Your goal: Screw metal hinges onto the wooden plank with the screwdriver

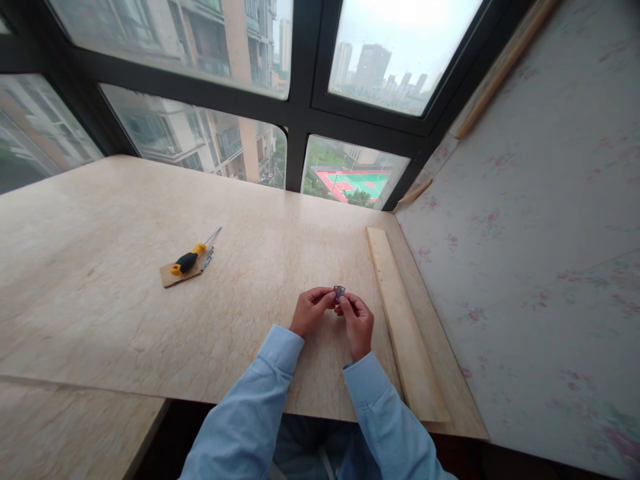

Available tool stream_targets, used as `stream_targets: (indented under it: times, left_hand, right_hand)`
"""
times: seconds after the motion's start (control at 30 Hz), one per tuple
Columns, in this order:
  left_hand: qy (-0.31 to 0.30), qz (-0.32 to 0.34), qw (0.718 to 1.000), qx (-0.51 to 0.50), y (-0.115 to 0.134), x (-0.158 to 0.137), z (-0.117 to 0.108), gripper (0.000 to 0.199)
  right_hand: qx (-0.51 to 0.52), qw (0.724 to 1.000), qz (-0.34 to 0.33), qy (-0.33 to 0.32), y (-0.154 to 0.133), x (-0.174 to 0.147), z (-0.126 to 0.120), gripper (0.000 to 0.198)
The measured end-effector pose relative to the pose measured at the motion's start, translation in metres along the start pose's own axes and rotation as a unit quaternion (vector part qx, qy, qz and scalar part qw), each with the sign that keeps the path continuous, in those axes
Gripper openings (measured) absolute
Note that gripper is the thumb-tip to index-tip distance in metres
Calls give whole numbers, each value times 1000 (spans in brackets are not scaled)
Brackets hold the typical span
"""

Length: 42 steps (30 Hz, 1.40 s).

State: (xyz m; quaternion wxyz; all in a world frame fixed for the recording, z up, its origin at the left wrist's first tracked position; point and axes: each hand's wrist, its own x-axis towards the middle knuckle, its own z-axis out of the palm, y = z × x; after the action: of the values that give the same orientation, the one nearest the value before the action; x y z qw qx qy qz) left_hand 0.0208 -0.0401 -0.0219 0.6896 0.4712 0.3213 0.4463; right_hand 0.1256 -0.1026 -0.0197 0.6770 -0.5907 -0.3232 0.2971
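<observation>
Between my two hands, above the stone-patterned surface, is a small grey metal hinge (339, 292) with holes in its leaves. My left hand (314, 310) pinches its left side between thumb and fingers. On the other side, my right hand (357, 325) grips its lower right edge with the thumb and curled fingers. The fingertips cover part of the hinge, so its full shape is hidden. A long pale wooden board (407, 327) lies flat just right of my right hand.
A yellow and black screwdriver (189, 259) rests across a small brown piece of board (170, 275) at the left. Several screws (207, 259) lie beside it. Dark-framed windows (297, 113) stand behind the surface, and a flowered wall (525, 267) rises at the right.
</observation>
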Motion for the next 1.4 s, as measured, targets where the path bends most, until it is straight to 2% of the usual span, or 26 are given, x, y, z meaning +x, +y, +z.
stream_targets:
  times: [0.27, 0.43, 0.6, 0.77, 0.97, 1.07, 1.17, 1.4]
  left_hand:
    - [17, -5, 999, -40, 1, 2, -2, 42]
    - [31, -1, 1000, -4, 5, 1, 0, 42]
    - [-16, -13, 1000, -3, 4, -2, 4, 42]
    - [-8, -18, 1000, -20, 3, -2, 5, 43]
    - [12, -32, 999, -41, 6, -2, 2, 42]
    - [13, -39, 998, -52, 5, -2, 1, 39]
    - [11, -38, 998, -43, 4, -1, 0, 38]
    - [4, -40, 998, -39, 1, 0, -1, 39]
  right_hand:
    - [10, 1000, 6, -25, -4, -2, 3, 32]
    - [-28, 999, -20, 11, -5, -3, 3, 32]
    - [-99, 989, -106, 6, -4, -5, 2, 26]
    - [-126, 981, -144, -24, -5, -4, 2, 17]
    - [-134, 970, -187, -75, -6, -4, 2, 21]
    - [-123, 977, -167, -50, -4, -4, 1, 20]
    - [-108, 988, -113, -15, -1, -5, 0, 24]
    - [-63, 997, -32, -23, 1, -3, 2, 28]
